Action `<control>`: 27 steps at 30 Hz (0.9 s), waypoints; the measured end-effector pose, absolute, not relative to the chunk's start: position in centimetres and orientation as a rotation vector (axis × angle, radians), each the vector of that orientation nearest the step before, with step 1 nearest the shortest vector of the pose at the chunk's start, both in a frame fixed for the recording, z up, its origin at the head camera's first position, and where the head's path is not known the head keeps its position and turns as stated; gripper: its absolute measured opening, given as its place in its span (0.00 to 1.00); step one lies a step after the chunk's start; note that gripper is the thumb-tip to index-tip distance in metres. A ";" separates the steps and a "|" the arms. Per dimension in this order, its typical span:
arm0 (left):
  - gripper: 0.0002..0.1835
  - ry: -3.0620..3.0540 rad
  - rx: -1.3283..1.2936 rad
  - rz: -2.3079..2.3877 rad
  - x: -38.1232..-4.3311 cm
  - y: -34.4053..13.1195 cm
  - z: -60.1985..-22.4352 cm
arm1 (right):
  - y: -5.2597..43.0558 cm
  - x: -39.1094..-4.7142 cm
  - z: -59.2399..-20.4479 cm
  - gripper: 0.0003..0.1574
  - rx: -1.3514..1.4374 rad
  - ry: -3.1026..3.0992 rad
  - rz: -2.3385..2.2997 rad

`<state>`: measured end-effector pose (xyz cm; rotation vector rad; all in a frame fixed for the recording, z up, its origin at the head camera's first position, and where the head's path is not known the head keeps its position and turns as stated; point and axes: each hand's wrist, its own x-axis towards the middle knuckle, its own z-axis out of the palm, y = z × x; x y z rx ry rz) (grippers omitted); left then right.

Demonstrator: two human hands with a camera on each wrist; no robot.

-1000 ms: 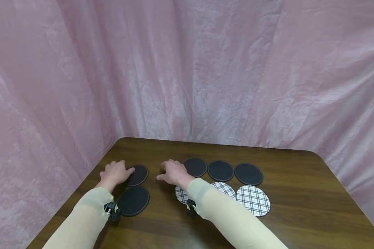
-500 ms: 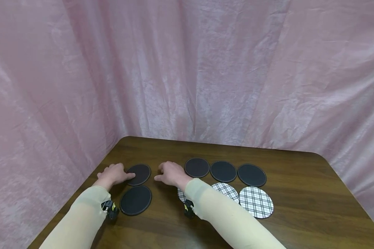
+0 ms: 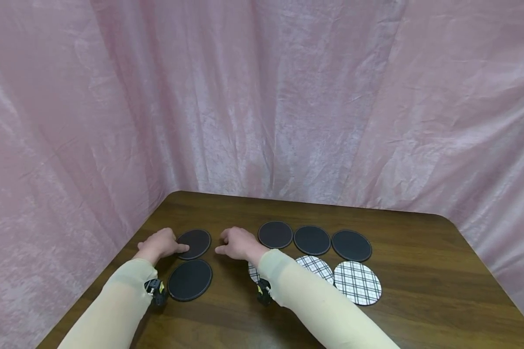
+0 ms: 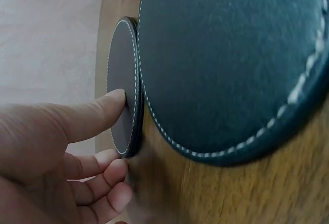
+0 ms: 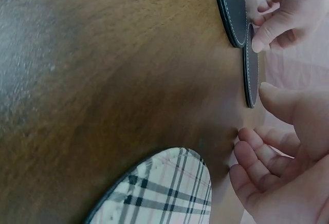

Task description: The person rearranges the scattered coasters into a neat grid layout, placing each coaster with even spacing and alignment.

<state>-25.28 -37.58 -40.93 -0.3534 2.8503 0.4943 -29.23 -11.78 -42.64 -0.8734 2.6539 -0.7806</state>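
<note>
Two dark round coasters lie at the left of the table, one behind the other. My left hand [image 3: 159,244] is at the left rim of the farther, brownish coaster [image 3: 197,244]. In the left wrist view the thumb [image 4: 110,106] lies on its face while a fingertip meets its edge, pinching it. The nearer black coaster [image 4: 226,64], with white stitching, almost touches it. My right hand [image 3: 240,244] is held low over the wood, fingers loosely bent around nothing, between the brownish coaster and a plaid coaster [image 5: 164,193]. The right forearm partly hides the plaid coasters.
Three dark coasters [image 3: 312,240] form a back row right of my right hand. In front of them is a row of white plaid coasters [image 3: 358,282]. Pink curtains [image 3: 262,97] hang behind and left of the wooden table [image 3: 436,271].
My left hand has drawn back toward the brownish coaster's left rim, and its fingers have curled in. The right hand has shifted slightly left. The head view has turned a little.
</note>
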 end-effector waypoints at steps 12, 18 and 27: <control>0.26 2.874 -0.251 0.593 -28.4 -40.6 -46.1 | -13.6 -29.6 -43.1 0.27 -0.788 2.712 -0.730; 0.25 2.928 -0.226 0.642 -25.1 -36.7 -41.5 | -15.1 -32.0 -46.3 0.26 -0.734 2.767 -0.763; 0.30 3.039 -0.226 0.591 -24.7 -34.9 -40.4 | -15.5 -33.2 -47.5 0.24 -0.680 2.807 -0.771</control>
